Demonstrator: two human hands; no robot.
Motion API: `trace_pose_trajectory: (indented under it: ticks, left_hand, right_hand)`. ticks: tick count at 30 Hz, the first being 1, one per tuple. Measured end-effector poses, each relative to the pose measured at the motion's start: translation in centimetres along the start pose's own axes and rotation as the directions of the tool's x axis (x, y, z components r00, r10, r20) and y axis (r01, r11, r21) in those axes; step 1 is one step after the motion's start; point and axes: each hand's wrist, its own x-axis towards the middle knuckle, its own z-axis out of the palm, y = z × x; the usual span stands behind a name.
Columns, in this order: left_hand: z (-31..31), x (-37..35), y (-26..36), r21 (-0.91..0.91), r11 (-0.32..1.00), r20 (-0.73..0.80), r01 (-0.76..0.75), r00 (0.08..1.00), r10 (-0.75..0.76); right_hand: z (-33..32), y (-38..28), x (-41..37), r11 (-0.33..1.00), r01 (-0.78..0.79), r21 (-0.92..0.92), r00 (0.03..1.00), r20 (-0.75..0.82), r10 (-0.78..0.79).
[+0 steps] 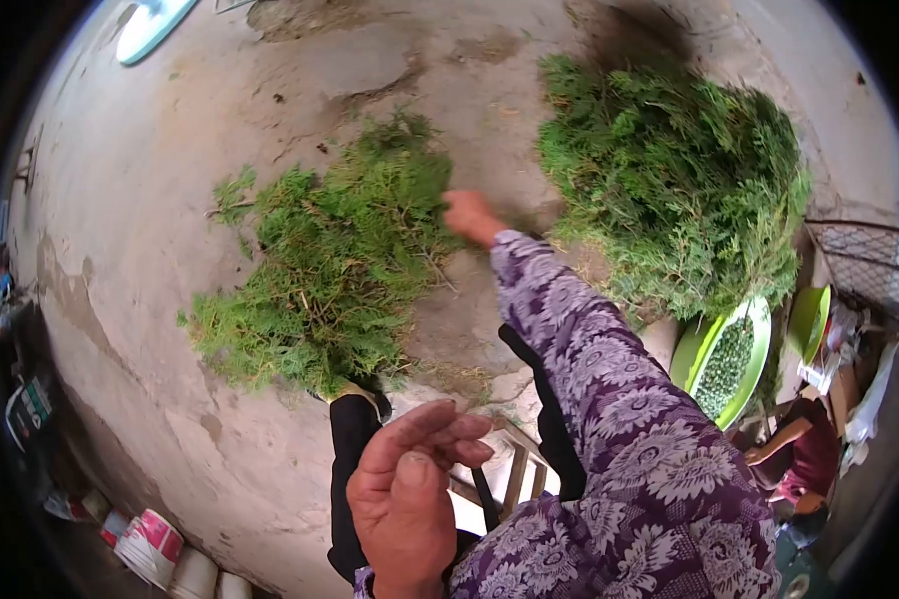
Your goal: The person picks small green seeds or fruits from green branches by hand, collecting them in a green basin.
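My right hand reaches forward to the right edge of a heap of evergreen branches on the floor. Its fingers are closed on a green evergreen branch, slightly smeared by motion. Close to my body, my left hand is held up with its fingers curled in and the thumb bent over the palm. What it holds, if anything, is hidden inside the curled fingers. A second, denser heap of evergreen branches lies to the right of my right arm.
A lime-green basin of small round green pieces stands beside the right heap, near another green basin. Another person is at the lower right. White buckets stand at lower left. A wooden frame is between my legs.
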Motion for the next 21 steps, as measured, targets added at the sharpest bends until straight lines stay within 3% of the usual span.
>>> trace_pose_trajectory:
  ticks: [3, 7, 9, 10, 11, 12, 13, 15, 17, 18, 20, 21]
  left_hand:
    - [-0.4, 0.1, -0.4, -0.09, 0.995, -0.004, 0.038, 0.999, -0.039]
    - [-1.1, -0.8, -0.6, -0.129, 0.991, 0.018, 0.043, 0.999, -0.041]
    - [-1.6, -1.3, -0.7, -0.137, 0.989, 0.038, 0.053, 0.998, -0.049]
    - [-1.9, -1.6, -0.7, -0.138, 0.989, 0.052, 0.05, 0.998, -0.043]
    - [-2.1, -1.9, -0.8, -0.141, 0.988, 0.058, 0.062, 0.997, -0.054]
    - [-2.3, -2.2, -0.9, -0.075, 0.996, 0.033, 0.054, 0.998, -0.052]
    - [-2.5, -2.5, -0.9, -0.008, 0.999, 0.008, 0.048, 0.999, -0.048]
    - [-2.9, -3.2, -1.0, 0.005, 0.999, -0.014, 0.054, 0.998, -0.054]
    - [-3.1, -3.6, -1.2, 0.015, 0.999, -0.087, 0.052, 0.995, -0.05]
    - [-3.5, -3.6, -1.2, 0.019, 0.997, -0.091, 0.07, 0.994, -0.068]
    - [-4.5, -3.4, -0.9, -0.069, 0.989, 0.032, 0.134, 0.991, -0.132]
    - [-4.8, -3.4, -0.9, 0.045, 0.99, 0.023, 0.134, 0.991, -0.135]
  right_hand:
    - [-2.6, -4.4, -0.5, 1.0, -0.023, -0.007, 0.994, 0.108, 0.024]
    - [-9.1, -1.9, -4.9, 1.0, 0.007, 0.03, 0.989, -0.15, -0.003]
    - [-12.3, 1.2, -9.5, 0.997, 0.017, -0.082, 0.969, -0.246, -0.037]
    - [-13.7, 2.0, -12.5, 0.994, 0.108, -0.021, 0.924, -0.367, -0.108]
    - [-14.2, 3.2, -15.4, 1.0, -0.002, -0.003, 0.918, -0.397, 0.001]
    - [-13.5, 5.8, -18.6, 0.962, -0.266, 0.065, 0.88, -0.39, 0.27]
    - [-13.8, 6.8, -21.7, 0.889, -0.456, -0.046, 0.844, -0.339, 0.415]
    - [-11.0, 10.7, -27.6, 0.739, -0.665, 0.11, 0.645, -0.414, 0.642]
    - [-7.9, 12.2, -32.3, 0.56, -0.619, 0.551, 0.365, -0.43, 0.826]
    - [-6.9, 12.4, -34.2, 0.548, -0.633, 0.547, 0.356, -0.422, 0.833]
    - [-5.9, 13.1, -36.7, 0.352, -0.81, 0.469, 0.209, -0.329, 0.921]
    - [-5.4, 14.3, -37.6, 0.347, -0.814, 0.466, 0.205, -0.33, 0.922]
